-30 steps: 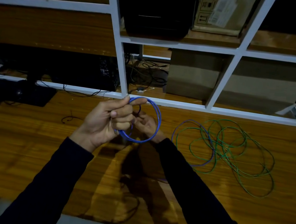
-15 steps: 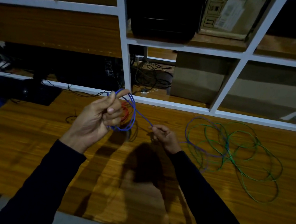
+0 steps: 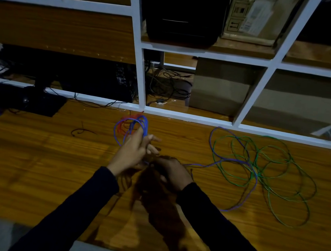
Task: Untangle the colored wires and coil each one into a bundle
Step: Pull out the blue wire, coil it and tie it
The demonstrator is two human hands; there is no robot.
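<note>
Since half a second ago the right hand [image 3: 172, 173] had come in under the left hand [image 3: 134, 150], laying another turn. Left fingers [image 3: 138, 134] pinched the blue coil [image 3: 132, 128]; right fingers' state I cannot tell. Right of them, green wire [image 3: 269, 175] lay tangled on the counter [image 3: 40, 161]

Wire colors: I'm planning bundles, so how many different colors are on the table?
3: blue wire coiled in the left hand, trailing right; red wire behind that coil; green wire loose at right. More may be hidden.
</note>
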